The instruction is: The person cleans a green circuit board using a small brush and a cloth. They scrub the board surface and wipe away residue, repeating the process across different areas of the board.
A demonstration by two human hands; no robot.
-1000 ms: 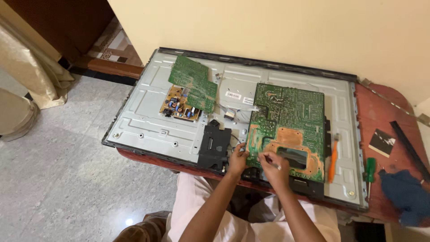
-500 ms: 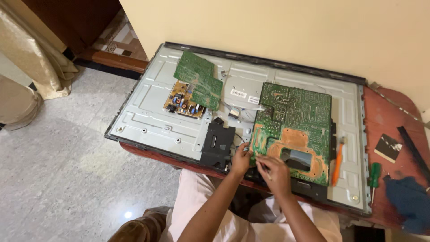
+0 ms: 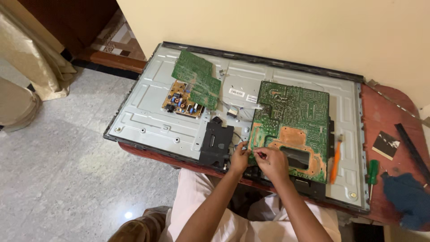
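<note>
Both hands at near-left corner of large green circuit board (image 3: 293,121).

Left hand (image 3: 239,157) and right hand (image 3: 271,162) close together, fingertips pinched on something small at board edge; what exactly, cannot tell. Black module (image 3: 216,144) just left of board. Smaller green board (image 3: 197,78) further left. Orange tool (image 3: 336,159) at board's right; green screwdriver (image 3: 371,172) beyond.

A reddish-brown wooden table (image 3: 387,114) stands against the cream wall and carries an opened flat-screen panel (image 3: 152,114) lying face down, overhanging the near edge. On the bare wood to the right lie a green-handled screwdriver (image 3: 372,172), a crumpled blue cloth (image 3: 410,197), a small dark card (image 3: 385,144) and a long black strip (image 3: 414,150).
</note>
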